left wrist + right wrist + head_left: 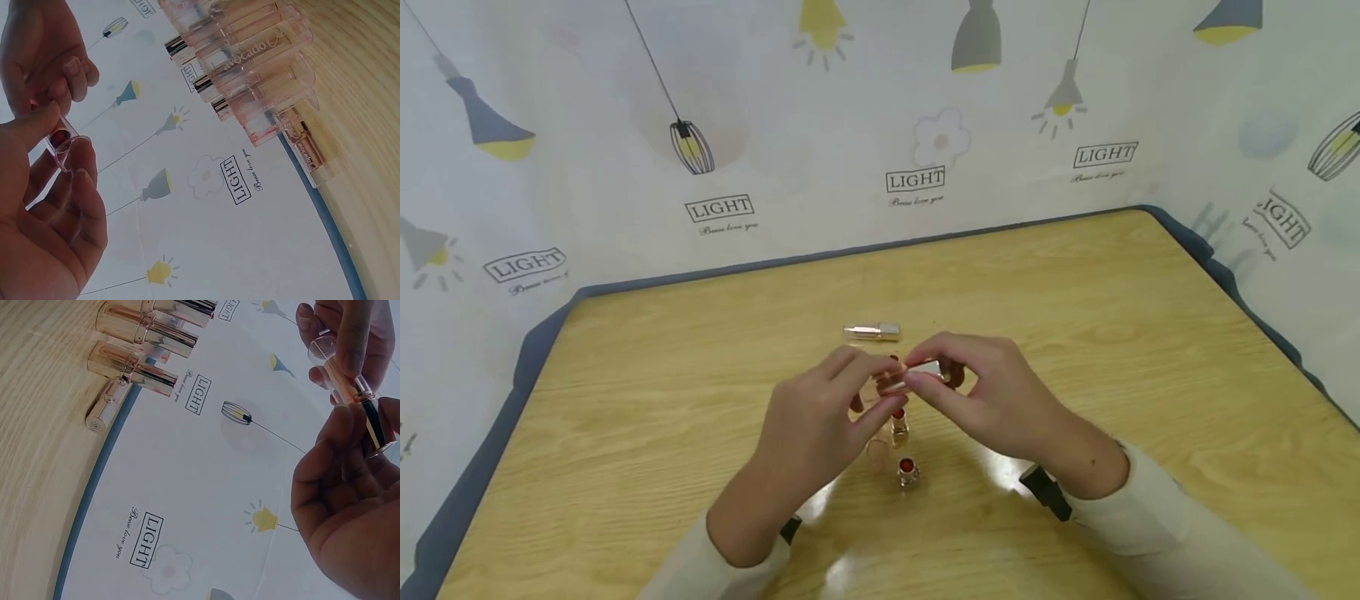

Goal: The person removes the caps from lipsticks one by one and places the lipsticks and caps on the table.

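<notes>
A lipstick (pixel 925 371) with a shiny base and a clear cap is held between both hands above the table. My left hand (pixel 816 412) pinches the clear cap (pixel 64 150) between thumb and fingers; in the right wrist view that cap surrounds the gold tube. The thumb and fingers of my right hand (pixel 1003 387) grip the shiny base (pixel 373 424). Below the hands, uncapped lipsticks with red tips stand upright, one (pixel 907 472) nearer to me and another (pixel 899 423) behind it. Clear caps (pixel 256 53) stand beside them, one lettered "avocado". The hands partly cover this row.
Beyond the hands, another lipstick (pixel 871 332) lies on its side on the wooden table (pixel 700 358). A white wall covering (pixel 820 125) printed with lamps rises behind the table's dark blue edge (pixel 775 265).
</notes>
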### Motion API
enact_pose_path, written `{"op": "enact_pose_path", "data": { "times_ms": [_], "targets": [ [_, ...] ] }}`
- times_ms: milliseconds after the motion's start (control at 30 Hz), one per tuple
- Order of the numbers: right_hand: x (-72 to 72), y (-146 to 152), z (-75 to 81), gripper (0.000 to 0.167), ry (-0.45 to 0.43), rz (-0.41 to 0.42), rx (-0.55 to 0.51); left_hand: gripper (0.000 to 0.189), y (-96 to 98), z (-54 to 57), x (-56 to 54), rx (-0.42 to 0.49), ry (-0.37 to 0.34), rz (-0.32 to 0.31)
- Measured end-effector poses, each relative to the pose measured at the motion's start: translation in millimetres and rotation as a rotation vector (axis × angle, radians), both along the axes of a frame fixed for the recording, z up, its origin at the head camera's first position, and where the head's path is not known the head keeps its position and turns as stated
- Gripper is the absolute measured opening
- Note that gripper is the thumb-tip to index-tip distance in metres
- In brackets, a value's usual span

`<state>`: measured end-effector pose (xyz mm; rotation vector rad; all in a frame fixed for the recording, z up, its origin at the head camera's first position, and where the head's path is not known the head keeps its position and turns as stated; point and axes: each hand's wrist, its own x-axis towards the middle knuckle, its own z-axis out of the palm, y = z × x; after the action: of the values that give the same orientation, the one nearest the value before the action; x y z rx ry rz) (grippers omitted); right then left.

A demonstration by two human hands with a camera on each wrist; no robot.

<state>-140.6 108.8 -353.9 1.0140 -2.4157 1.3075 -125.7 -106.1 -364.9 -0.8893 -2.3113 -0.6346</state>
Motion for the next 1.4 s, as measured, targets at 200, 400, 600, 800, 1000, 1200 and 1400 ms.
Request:
{"op": "enact_pose_path", "data": {
  "times_ms": [200, 400, 600, 800, 1000, 1200, 1400],
  "targets": [
    [-0.1, -0.1, -2.0, 0.009, 0.029, 0.001, -0.034, 0.025, 0.3, 0.8, 1.5, 0.003, -0.013, -0.011],
    [0.8, -0.1, -1.5, 0.009, 0.069, -0.009, -0.056, 0.026, 1.7, 0.5, 1.9, 0.01, -0.02, -0.018],
    [0.3, -0.8, -1.5, 0.009, 0.073, -0.012, -0.06, 0.03, 1.4, -2.2, 1.3, 0.003, -0.006, -0.014],
    [-0.1, -0.4, -0.6, 0.009, 0.086, -0.025, -0.059, 0.03, 1.7, -0.3, 0.0, 0.0, -0.007, -0.019],
    [0.2, 0.7, -0.8, 0.01, 0.113, -0.03, -0.074, 0.029, 3.2, -0.1, -0.4, 0.012, -0.008, -0.033],
    [-0.5, 5.3, 1.2, 0.013, 0.137, -0.051, -0.12, 0.028, 1.0, -1.4, -4.8, -0.002, -0.003, -0.038],
    [-3.6, 11.0, 6.2, 0.016, 0.133, -0.115, -0.215, 0.031, -9.9, -5.4, -8.3, -0.003, -0.016, 0.028]
  ]
}}
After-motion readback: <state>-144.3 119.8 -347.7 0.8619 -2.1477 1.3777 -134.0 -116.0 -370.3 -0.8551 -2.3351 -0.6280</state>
